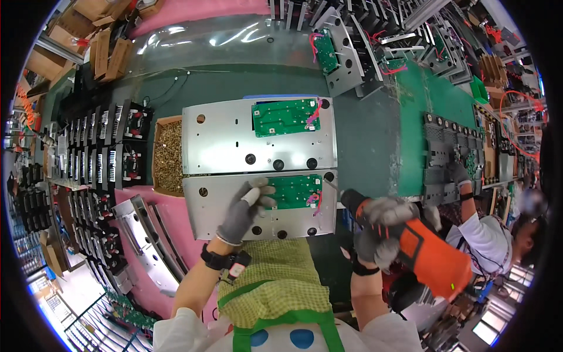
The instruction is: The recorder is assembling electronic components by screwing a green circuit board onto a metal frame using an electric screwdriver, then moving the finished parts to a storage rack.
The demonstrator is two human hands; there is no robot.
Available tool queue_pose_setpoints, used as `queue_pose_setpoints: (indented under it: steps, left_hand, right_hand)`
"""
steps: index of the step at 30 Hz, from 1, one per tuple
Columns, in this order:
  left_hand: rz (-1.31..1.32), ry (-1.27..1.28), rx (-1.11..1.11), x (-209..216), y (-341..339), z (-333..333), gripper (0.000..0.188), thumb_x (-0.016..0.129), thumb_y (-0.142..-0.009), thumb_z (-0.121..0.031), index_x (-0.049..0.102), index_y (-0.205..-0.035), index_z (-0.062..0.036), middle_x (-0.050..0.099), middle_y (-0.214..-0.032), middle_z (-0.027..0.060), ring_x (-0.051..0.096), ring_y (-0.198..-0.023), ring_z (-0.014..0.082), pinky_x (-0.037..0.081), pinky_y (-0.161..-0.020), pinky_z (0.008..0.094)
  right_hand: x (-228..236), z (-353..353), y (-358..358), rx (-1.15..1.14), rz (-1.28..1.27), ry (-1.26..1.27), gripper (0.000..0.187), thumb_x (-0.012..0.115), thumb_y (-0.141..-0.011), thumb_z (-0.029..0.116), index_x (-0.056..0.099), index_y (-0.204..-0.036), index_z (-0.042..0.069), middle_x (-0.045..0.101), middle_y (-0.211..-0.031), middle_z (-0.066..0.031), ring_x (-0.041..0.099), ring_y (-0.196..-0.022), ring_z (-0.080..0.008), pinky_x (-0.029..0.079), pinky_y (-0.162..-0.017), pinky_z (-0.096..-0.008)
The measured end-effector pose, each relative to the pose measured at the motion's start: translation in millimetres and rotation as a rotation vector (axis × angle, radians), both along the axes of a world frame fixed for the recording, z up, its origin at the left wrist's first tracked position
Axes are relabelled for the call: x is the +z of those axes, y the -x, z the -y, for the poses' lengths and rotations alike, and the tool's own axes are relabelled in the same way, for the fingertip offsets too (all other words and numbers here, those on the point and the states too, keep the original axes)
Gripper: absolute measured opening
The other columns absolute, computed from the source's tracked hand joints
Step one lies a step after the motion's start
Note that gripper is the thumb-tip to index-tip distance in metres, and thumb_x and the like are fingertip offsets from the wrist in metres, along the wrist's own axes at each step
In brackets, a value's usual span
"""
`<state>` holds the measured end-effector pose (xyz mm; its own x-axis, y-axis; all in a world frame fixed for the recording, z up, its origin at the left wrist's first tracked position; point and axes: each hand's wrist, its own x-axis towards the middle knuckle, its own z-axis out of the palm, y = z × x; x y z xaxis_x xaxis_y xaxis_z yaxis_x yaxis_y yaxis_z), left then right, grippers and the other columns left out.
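Two silvery metal panels lie one behind the other on the bench. A green circuit board (pixel 293 190) with pink-red wires sits on the near panel (pixel 220 220). My left hand (pixel 239 212), in a grey glove with pale fingertips, reaches over that panel. Its fingers are stretched and apart, resting at the board's left edge. My right hand (pixel 384 226), also gloved, is wrapped round an orange-and-black power screwdriver (pixel 425 252). The bit points left toward the near panel's upper right corner; contact there is unclear. Another green circuit board (pixel 281 119) lies on the far panel (pixel 220 144).
A cardboard box of small brassy screws (pixel 169 154) stands left of the panels. Upright panels with boards (pixel 346 58) crowd the back right. Rows of black parts (pixel 99 138) fill the left side. A co-worker's gloved hand (pixel 458 173) touches dark panels at right.
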<state>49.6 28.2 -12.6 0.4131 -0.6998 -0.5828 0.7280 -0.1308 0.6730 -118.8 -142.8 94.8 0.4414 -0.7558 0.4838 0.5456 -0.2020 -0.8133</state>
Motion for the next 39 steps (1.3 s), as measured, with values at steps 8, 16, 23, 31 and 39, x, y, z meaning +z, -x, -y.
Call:
queue_pose_setpoints:
  steps: [8, 16, 23, 31, 39]
  left_hand:
    - [0.071, 0.032, -0.051, -30, -21, -26, 0.023, 0.044, -0.095, -0.019, 0.051, -0.108, -0.0015, 0.063, -0.089, 0.0084, 0.062, -0.073, 0.0113, 0.039, -0.047, 0.0174]
    - [0.042, 0.004, 0.037, -37, -16, -25, 0.017, 0.052, -0.092, -0.017, 0.056, -0.1, -0.0023, 0.061, -0.083, 0.0034, 0.056, -0.065, 0.0066, 0.039, -0.048, 0.0165]
    - [0.015, 0.015, -0.029, -37, -20, -26, 0.016, 0.054, -0.09, -0.014, 0.059, -0.101, -0.0032, 0.06, -0.083, 0.0032, 0.054, -0.065, 0.0069, 0.039, -0.047, 0.0169]
    - [-0.148, 0.119, -0.02, -3, -10, -16, 0.025, 0.052, -0.092, -0.026, 0.058, -0.095, -0.0016, 0.055, -0.07, 0.0006, 0.046, -0.052, 0.005, 0.034, -0.043, 0.0178]
    - [-0.352, 0.242, -0.141, 34, 18, 10, 0.038, 0.047, -0.094, -0.041, 0.053, -0.087, -0.0048, 0.045, -0.059, -0.0014, 0.032, -0.043, 0.0036, 0.027, -0.042, 0.019]
  right_hand:
    - [-52, 5, -18, -0.201, -0.102, 0.093, 0.071, 0.076, -0.075, 0.031, 0.029, -0.124, 0.009, 0.059, -0.076, -0.0072, 0.051, -0.051, -0.0189, 0.045, -0.05, -0.0338]
    - [-52, 16, -14, 0.109, -0.037, 0.111, 0.056, 0.07, -0.074, 0.009, 0.041, -0.121, 0.004, 0.062, -0.092, -0.0166, 0.06, -0.075, -0.0261, 0.051, -0.068, -0.0377]
    - [-38, -11, -20, 0.098, -0.167, -0.179, 0.043, 0.062, -0.078, 0.004, 0.044, -0.117, 0.006, 0.061, -0.089, -0.0149, 0.062, -0.076, -0.0251, 0.052, -0.057, -0.0349]
    - [3, -18, -45, -0.005, -0.142, -0.068, 0.047, 0.064, -0.081, 0.014, 0.033, -0.116, 0.006, 0.054, -0.076, -0.0068, 0.051, -0.055, -0.0168, 0.047, -0.056, -0.0316]
    - [46, -18, -21, 0.195, 0.331, 0.189, 0.073, 0.068, -0.08, 0.026, 0.019, -0.13, 0.004, 0.06, -0.078, -0.0117, 0.06, -0.054, -0.0221, 0.056, -0.048, -0.0356]
